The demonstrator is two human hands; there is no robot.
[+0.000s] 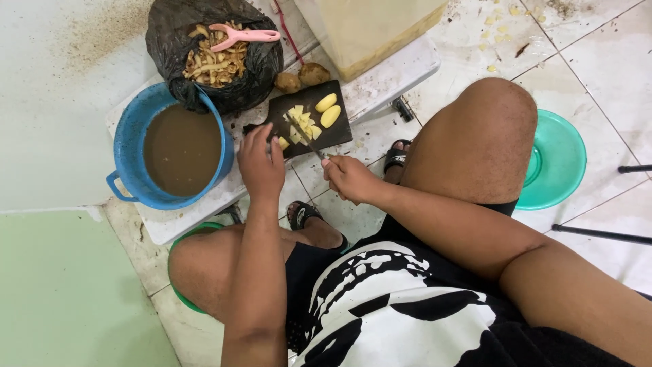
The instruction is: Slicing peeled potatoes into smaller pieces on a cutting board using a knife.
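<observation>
head view, looking straight down: the left hand [260, 163] rests fingers-down on the near left end of the dark board [339, 132], pinning a yellow potato piece [283, 143] that pokes out just past its fingertips. the right hand [348, 178] is closed around a knife [307, 144] handle just off the board's near edge, and the thin blade runs up and to the left from that fist, across the board toward the pile of cut chunks [302, 122]. so the piece being worked sits right between the hands, touching the left one, with the blade's long axis angled in beside it. two peeled halves [329, 109] lie farther up the board, nearer the right hand's side. past the board there's two unpeeled potatoes [300, 78], a black bag [251, 81] of peels with a pink peeler [246, 34] on top, and a blue pot [129, 143] of murky water.
</observation>
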